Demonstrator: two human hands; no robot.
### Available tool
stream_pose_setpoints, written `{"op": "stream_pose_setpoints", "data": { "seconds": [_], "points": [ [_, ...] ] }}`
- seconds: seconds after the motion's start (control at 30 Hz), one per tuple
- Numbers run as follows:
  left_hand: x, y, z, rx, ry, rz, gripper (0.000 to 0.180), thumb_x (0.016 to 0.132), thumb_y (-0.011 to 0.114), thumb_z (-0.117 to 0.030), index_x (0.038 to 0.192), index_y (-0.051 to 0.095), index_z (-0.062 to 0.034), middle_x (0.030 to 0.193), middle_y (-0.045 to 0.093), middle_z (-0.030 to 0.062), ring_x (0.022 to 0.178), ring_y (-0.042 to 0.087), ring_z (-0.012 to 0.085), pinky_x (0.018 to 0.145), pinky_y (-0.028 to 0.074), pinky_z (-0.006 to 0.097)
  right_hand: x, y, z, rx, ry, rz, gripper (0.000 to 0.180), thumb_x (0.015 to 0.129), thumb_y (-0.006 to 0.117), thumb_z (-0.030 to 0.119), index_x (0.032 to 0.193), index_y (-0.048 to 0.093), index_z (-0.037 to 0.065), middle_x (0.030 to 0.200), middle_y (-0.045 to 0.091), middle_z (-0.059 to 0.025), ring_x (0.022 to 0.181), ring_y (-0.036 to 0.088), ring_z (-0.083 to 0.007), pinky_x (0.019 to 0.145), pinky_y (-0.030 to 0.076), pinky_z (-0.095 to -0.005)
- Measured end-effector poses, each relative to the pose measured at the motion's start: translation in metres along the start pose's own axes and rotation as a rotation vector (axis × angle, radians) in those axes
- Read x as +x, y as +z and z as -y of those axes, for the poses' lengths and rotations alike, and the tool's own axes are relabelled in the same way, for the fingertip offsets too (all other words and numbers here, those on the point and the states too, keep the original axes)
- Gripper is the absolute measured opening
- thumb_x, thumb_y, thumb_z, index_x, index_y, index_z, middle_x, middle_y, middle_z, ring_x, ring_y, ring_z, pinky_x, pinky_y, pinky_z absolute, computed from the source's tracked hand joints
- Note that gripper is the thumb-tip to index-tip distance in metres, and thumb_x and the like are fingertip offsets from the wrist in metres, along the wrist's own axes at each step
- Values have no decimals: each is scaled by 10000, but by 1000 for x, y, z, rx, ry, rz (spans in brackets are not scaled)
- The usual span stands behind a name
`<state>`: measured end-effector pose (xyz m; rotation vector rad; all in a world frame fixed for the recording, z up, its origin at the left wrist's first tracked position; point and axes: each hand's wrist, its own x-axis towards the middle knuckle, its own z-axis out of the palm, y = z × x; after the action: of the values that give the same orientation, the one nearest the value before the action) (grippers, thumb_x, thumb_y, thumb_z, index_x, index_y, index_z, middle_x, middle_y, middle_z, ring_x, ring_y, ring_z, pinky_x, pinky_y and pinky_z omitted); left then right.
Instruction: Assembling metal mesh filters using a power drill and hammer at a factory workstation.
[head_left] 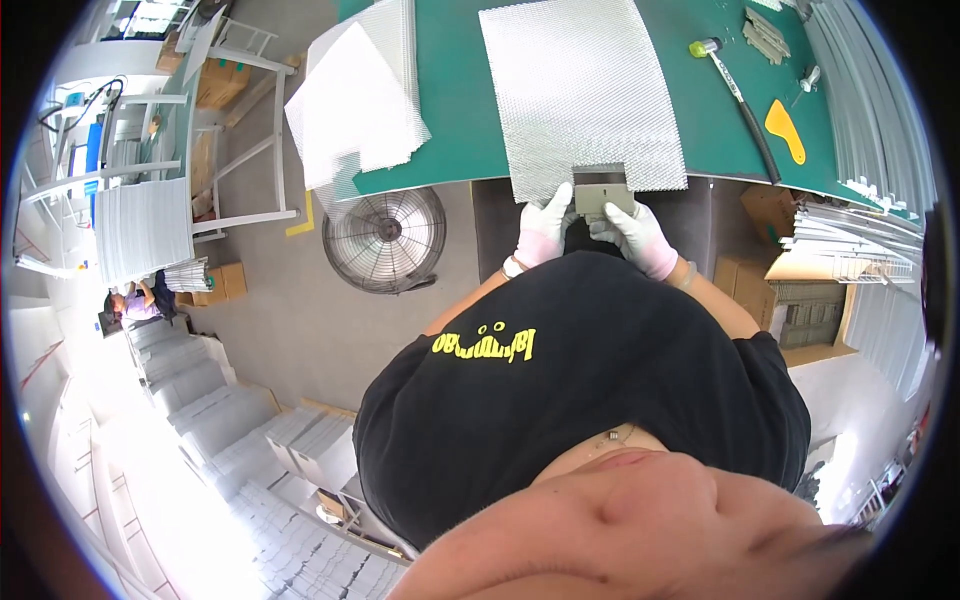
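A large silvery mesh sheet (580, 90) lies on the green table (455, 110), its near edge hanging slightly past the table edge. At the middle of that edge is a flat grey-olive plate (603, 196) with a small mark on it; a darker rectangle shows just behind it. My left hand (545, 230), in a white glove, is closed on the near edge of the mesh, beside the plate's left side; some fingertips are hidden beneath. My gloved right hand (638, 238) grips the plate's near right corner, thumb on top.
A hammer (738, 95) and a yellow scraper (785, 131) lie to the right, near grey pieces (765, 37) and stacked long strips (860, 100). More mesh sheets (358, 100) lie left. A floor fan (385, 240) stands below; boxes (815, 320) are at right. Another person (140, 303) is far left.
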<state>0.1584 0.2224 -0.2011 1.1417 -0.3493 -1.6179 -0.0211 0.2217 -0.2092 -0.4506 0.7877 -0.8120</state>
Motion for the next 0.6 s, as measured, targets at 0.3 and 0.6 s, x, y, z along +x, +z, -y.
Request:
{"op": "stream_pose_setpoints", "data": {
  "seconds": [0.3,0.6],
  "points": [
    [0,-1,1,52,19,-21,307,936,693,-199,1152,637,12,1076,689,88,920,673,175,800,555,338,3,-1,-2,-154,-107,-36,277,972,644,222,1152,627,11,973,693,-53,757,653,-108,719,551,-273],
    [8,-7,6,39,-24,11,431,900,746,-220,1179,592,70,1116,664,127,975,671,205,825,585,342,3,3,6,-330,-166,-55,224,984,625,218,1073,646,14,858,681,-36,684,616,-108,666,516,-259]
  ]
}}
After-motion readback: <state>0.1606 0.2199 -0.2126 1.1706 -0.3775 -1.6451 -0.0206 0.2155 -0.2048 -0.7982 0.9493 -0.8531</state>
